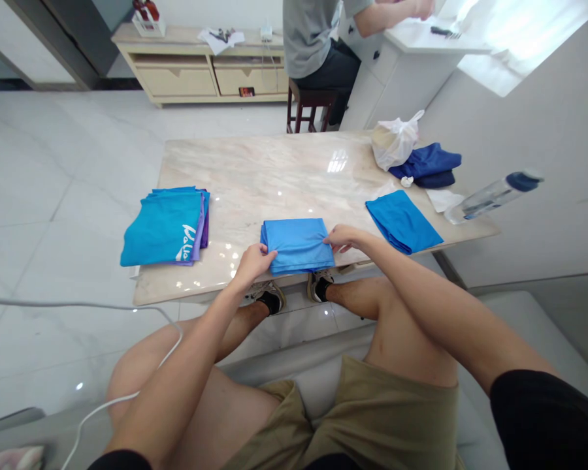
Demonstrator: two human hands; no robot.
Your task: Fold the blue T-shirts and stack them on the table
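A folded light-blue cloth (296,245) lies at the near edge of the marble-topped table (255,170), in front of me. My left hand (255,262) pinches its left side, thumb on top. At its right side, my right hand (343,237) has its fingers closed on the edge. The cloth shows several layers along its near and left edges. To the left sits a stack of folded cloths (164,225), teal on top with white lettering, purple ones below. On the right is a darker blue folded cloth (404,220), apart from my hands.
A clear water bottle (490,198) stands at the table's right end, near a white plastic bag (396,142) and a dark-blue cloth bundle (431,163). A white cable (171,320) crosses by my left arm. Beyond, a person (313,39) sits on a stool (310,104).
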